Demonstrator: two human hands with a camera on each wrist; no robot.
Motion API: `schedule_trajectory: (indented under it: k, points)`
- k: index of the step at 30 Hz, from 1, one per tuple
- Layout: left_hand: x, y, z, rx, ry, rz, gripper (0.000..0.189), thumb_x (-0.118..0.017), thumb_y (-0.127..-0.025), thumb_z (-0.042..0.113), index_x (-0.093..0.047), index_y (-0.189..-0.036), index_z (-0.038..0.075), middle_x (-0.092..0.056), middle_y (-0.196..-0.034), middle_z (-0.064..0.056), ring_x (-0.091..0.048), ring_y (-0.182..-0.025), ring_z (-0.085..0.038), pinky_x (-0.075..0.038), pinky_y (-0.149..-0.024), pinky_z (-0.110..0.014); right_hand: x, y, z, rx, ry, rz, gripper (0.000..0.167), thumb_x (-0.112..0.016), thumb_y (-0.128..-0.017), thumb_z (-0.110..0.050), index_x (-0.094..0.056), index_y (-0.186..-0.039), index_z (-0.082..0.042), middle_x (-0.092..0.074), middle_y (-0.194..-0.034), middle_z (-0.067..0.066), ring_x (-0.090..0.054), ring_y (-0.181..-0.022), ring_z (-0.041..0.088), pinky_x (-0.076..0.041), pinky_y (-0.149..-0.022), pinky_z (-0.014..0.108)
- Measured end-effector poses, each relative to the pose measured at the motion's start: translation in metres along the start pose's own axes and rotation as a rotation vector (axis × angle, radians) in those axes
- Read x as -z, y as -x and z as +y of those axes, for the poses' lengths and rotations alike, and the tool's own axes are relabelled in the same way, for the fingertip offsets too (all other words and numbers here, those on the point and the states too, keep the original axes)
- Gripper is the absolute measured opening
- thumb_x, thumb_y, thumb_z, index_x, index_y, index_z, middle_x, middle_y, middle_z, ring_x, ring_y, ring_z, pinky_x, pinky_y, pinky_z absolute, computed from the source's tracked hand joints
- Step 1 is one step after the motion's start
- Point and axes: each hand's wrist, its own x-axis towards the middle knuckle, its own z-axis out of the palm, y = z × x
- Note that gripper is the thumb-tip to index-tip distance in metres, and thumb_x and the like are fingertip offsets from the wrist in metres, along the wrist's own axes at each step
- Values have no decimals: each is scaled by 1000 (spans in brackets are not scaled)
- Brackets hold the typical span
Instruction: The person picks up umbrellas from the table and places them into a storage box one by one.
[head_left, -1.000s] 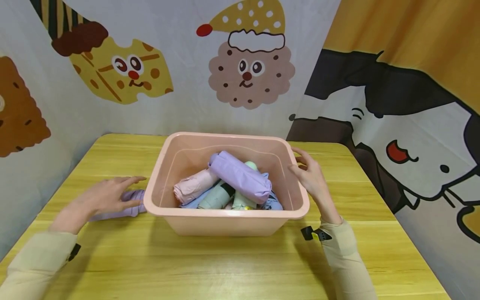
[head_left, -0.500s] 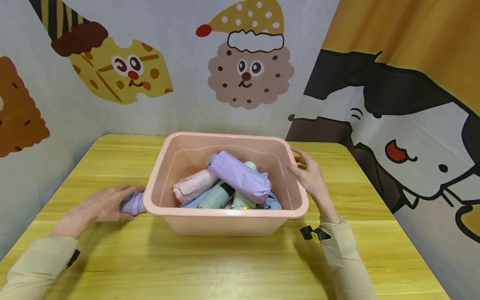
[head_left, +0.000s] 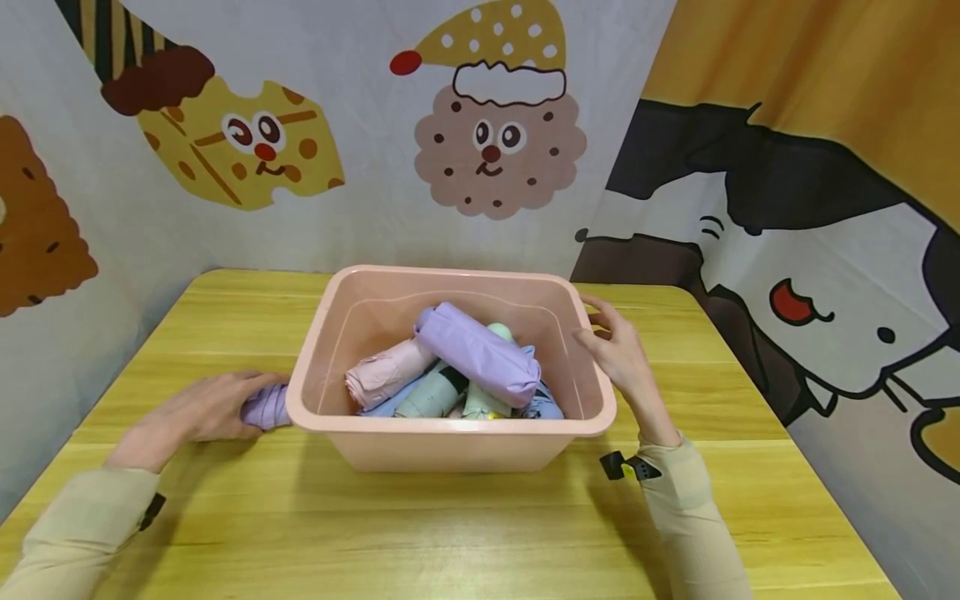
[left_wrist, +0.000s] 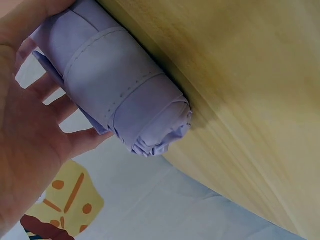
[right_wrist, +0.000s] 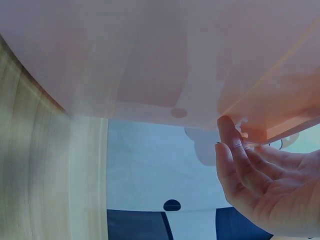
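Observation:
A rolled lavender folding umbrella (head_left: 266,407) lies on the table left of the pink plastic bin (head_left: 450,447). My left hand (head_left: 202,408) grips it from the left, palm over it. Up close in the left wrist view, thumb and fingers sit on opposite sides of the umbrella (left_wrist: 117,80). On the bin's right side, my right hand (head_left: 621,350) touches the rim with loosely bent fingers. Fingertips of the right hand (right_wrist: 270,185) meet the outer wall in the right wrist view. Inside the bin, a purple folded umbrella (head_left: 480,354) rests across other rolled ones.
Under the purple one are a pink rolled umbrella (head_left: 390,372), a grey-green one (head_left: 431,396) and blue ones, partly hidden. The wooden table (head_left: 450,533) extends in front of the bin. A cartoon-printed cloth (head_left: 360,233) hangs behind the table's back edge.
My left hand came down from above the lavender umbrella and closed around it, and the umbrella has hardly moved since. My right hand stays at the bin's rim.

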Motion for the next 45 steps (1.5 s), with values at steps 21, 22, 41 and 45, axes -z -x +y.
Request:
schedule_trajectory:
  k: [21, 22, 41, 45]
  points:
    - [8, 0, -2, -11, -50, 67, 66, -83, -66, 16, -58, -126, 7, -62, -116, -27, -64, -94, -41, -53, -75, -54, 0, 2, -2, 10, -17, 5, 54, -54, -92, -16, -41, -144, -10, -58, -127, 28, -62, -108, 40, -49, -93, 49]
    - [9, 0, -3, -6, -59, 76, 66, -83, -66, 16, -58, -126, 7, -62, -116, -27, -64, -94, -42, -53, -75, -55, 0, 2, -2, 10, -17, 4, 54, -54, -92, -16, -41, -144, -10, -57, -127, 28, -62, -108, 40, -49, -93, 49]
    - [54, 3, 9, 34, -238, 238, 71, -86, -63, 16, -53, -126, 15, -61, -112, -25, -60, -92, -45, -49, -69, -62, -1, 1, 0, 21, -28, 5, 54, -55, -92, -14, -41, -143, -9, -58, -125, 28, -62, -107, 41, -50, -91, 47]
    - [62, 4, 8, 26, -269, 302, 72, -86, -62, 17, -53, -125, 16, -62, -110, -24, -60, -88, -44, -48, -66, -62, -1, -1, 2, 31, -33, 5, 54, -55, -91, -13, -42, -143, -9, -59, -124, 28, -62, -106, 40, -50, -89, 44]
